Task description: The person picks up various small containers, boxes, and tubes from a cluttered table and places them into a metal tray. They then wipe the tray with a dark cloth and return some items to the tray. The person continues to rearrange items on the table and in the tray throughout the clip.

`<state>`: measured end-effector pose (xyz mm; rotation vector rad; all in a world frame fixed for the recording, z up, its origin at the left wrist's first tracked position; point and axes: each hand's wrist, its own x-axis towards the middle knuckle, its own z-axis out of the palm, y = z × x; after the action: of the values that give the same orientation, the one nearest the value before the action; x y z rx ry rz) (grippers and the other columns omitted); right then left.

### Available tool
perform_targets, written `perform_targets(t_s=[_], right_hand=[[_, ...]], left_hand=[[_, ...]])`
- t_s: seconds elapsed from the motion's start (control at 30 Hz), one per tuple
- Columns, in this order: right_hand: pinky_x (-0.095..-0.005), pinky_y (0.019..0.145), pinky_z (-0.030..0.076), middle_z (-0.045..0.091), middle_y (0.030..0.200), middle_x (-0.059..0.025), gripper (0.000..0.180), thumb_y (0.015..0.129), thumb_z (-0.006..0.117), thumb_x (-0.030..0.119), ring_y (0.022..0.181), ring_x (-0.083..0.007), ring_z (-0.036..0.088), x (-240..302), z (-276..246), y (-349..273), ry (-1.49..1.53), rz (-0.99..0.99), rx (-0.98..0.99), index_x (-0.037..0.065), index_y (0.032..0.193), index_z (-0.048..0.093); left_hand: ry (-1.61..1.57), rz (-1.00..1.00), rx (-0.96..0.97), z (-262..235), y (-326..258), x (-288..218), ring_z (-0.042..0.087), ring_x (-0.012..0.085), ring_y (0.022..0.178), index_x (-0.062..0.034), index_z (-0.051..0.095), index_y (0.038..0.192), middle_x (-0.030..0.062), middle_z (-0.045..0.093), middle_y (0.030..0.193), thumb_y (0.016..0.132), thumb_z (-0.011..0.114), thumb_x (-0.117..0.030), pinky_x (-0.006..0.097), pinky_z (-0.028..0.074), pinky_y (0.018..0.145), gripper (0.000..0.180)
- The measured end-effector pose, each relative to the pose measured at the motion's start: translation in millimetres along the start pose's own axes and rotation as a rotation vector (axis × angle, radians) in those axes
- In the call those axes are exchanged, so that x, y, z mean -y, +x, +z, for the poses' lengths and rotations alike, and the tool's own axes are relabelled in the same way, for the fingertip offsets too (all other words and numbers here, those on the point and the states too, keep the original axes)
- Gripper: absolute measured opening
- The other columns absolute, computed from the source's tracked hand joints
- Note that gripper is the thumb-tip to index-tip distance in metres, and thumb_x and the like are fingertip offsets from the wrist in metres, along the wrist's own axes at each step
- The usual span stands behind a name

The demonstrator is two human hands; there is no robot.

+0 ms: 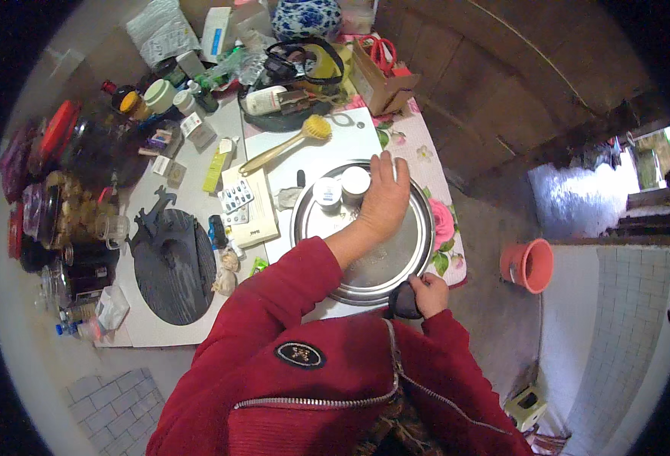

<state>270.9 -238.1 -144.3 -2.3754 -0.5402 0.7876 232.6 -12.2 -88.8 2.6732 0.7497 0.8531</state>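
A round metal tray (384, 270) lies on the table in front of me. My left hand (384, 199) reaches across it, fingers stretched out near the far right rim. Just left of those fingers stands a dark jar with a white lid (355, 181). Beside it is a white-topped container (327, 192). Whether the hand touches the dark jar, I cannot tell. At the tray's near right edge my right hand (431, 295) is closed on a dark rounded object (404, 301), its kind unclear. A yellow-bristled brush with a wooden handle (286, 144) lies beyond the tray.
Left of the tray are a pill blister pack (235, 195), a cream-coloured box (259, 216) and a dark oval board (172, 273). Jars and bottles crowd the left side. A black basket (293, 119) and a cardboard box (384, 80) stand behind. An orange bucket (527, 265) sits on the floor.
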Motion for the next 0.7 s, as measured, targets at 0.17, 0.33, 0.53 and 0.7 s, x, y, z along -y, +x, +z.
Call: perform_targets(t_s=[0.17,0.33,0.53,0.7], right_hand=[[-0.0405,0.058,0.042,0.056,0.062,-0.0217,0.04,0.074,0.065,0.034,0.054,-0.0294,0.052,-1.8,0.1,2.4,-0.005,-0.005,0.009,-0.005,0.067,0.058],[-0.0332,0.048,0.029,0.039,0.05,-0.0019,0.04,0.076,0.068,0.026,0.051,-0.0107,0.035,-1.8,-0.8,3.0,0.185,-0.033,0.05,0.0,0.055,0.045],[-0.0321,0.048,0.028,0.039,0.049,0.0007,0.04,0.076,0.069,0.021,0.05,-0.01,0.034,-9.5,1.1,7.9,0.141,-0.065,0.007,0.0,0.052,0.046],[-0.0321,0.048,0.028,0.039,0.049,0.0013,0.04,0.075,0.07,0.021,0.051,-0.0101,0.033,-17.0,5.3,11.2,0.179,-0.085,-0.026,0.0,0.052,0.045]], left_hand=[[0.22,0.205,0.151,-17.9,12.5,-7.7,0.042,0.0527,0.115,0.0083,0.049,0.116,0.0329,0.048,0.117,0.074,0.053,-0.009,0.055,0.033,0.102,0.045],[-0.061,0.17,-0.015,-80.8,15.8,-8.1,0.032,0.0531,0.125,0.0011,0.048,0.123,0.0297,0.036,0.135,0.072,0.06,-0.01,0.055,0.031,0.105,0.054],[-0.113,-0.184,-0.513,-156.0,-18.3,126.6,0.039,0.0421,0.124,0.0011,0.042,0.131,0.0237,0.043,0.131,0.062,0.079,-0.015,0.045,0.033,0.105,0.08],[0.221,-0.929,-0.409,-199.9,-59.0,289.2,0.035,0.0402,0.125,0.0053,0.024,0.136,0.0287,0.039,0.13,0.058,0.086,-0.028,0.048,0.028,0.106,0.104]])
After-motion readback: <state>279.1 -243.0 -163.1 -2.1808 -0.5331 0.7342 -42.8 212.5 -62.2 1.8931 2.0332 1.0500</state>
